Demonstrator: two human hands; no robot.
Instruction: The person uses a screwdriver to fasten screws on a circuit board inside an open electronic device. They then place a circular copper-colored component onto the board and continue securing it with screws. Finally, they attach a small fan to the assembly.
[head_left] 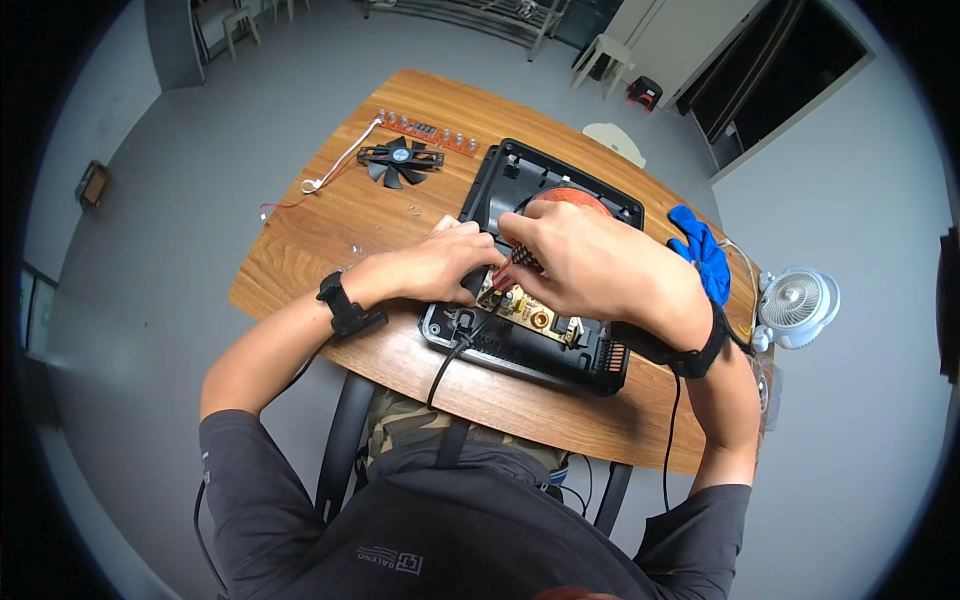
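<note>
Both hands are in close over the open black plastic housing [565,371], which sits at the middle of the brown wood-grain counter [290,243]. The right hand [592,250] arches over the top, thumb and fingers pinched around a slim red-and-black handheld piece [503,277], most of it hidden by the grip. Across from it, the left hand [440,264] leans in at the housing's left side, fingers bent beside that piece; whether they grasp anything, I cannot tell. Just below, the tan circuit board [539,319] lies in the near part of the housing, and a round orange coil [570,196] peeks out behind the right hand. A black power cord [439,378] drops over the near edge. Far left on the counter: a black-bladed fan with a blue hub [390,170], just beside a narrow red circuit strip [453,138]. Over right, a crumpled blue cloth [703,254] lies near a small white tabletop fan [797,301].
</note>
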